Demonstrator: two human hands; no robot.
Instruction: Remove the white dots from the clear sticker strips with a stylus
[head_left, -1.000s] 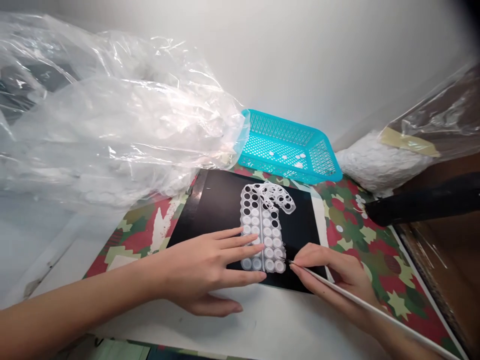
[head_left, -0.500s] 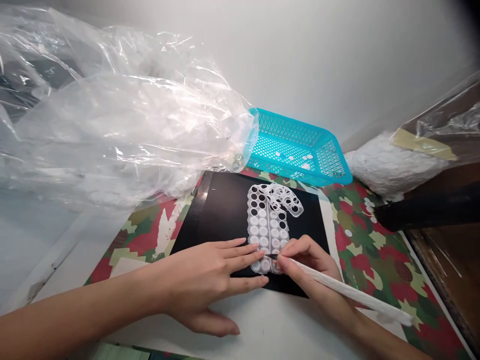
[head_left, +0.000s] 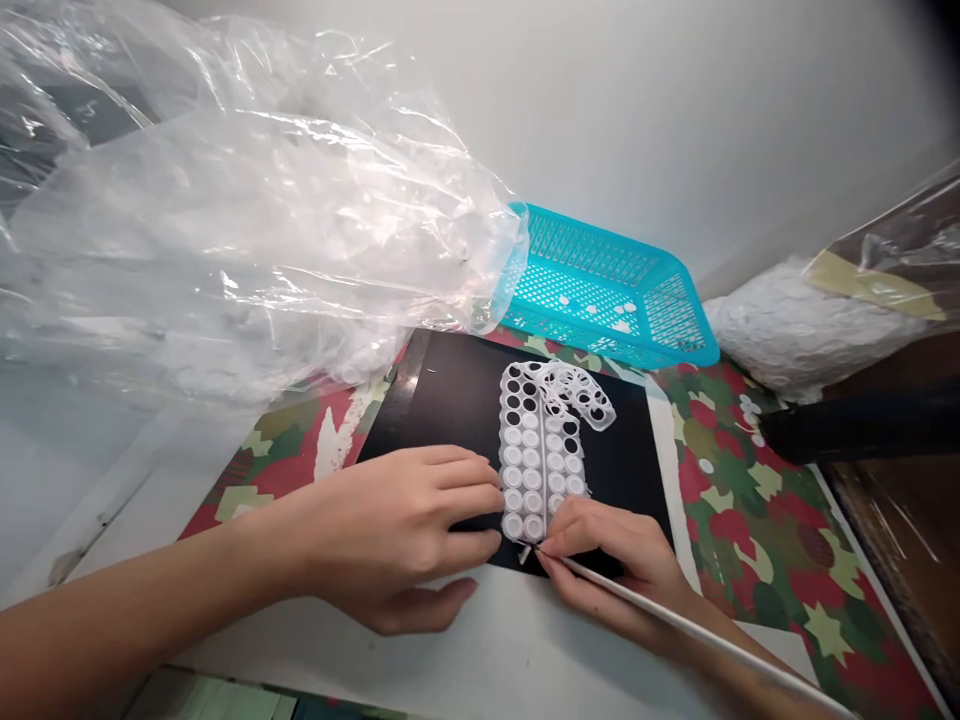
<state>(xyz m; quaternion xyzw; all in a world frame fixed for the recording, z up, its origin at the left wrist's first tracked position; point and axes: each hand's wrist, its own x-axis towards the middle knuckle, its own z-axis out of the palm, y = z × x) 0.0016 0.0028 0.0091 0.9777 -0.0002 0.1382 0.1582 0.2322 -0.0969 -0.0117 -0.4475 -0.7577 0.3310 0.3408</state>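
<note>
A white moulded plastic sheet [head_left: 513, 477] of round discs in rows lies on a black mat [head_left: 457, 410]. Its far rows are holes, with the far right part folded over; discs fill the nearer rows. My left hand [head_left: 412, 530] rests with bent fingertips at the sheet's left edge, thumb apart, holding nothing visible. In my right hand [head_left: 619, 550] is a slim knife with a white handle [head_left: 646, 604], pinched near its dark tip at the sheet's near edge. A small white sliver [head_left: 524, 553] shows by the tip.
A blue basket [head_left: 679, 265] holding several white discs stands behind the mat. Large clear plastic bags [head_left: 262, 230] bulge over the left side. At right are a full white bag [head_left: 810, 325], a black tube-like object [head_left: 862, 428] and loose discs [head_left: 706, 466] on the camouflage-patterned cover [head_left: 750, 500].
My left hand has drawn back left off the sheet, its fingers now bent. My right hand has brought the knife tip down to the sheet's near edge, its handle swinging lower.
</note>
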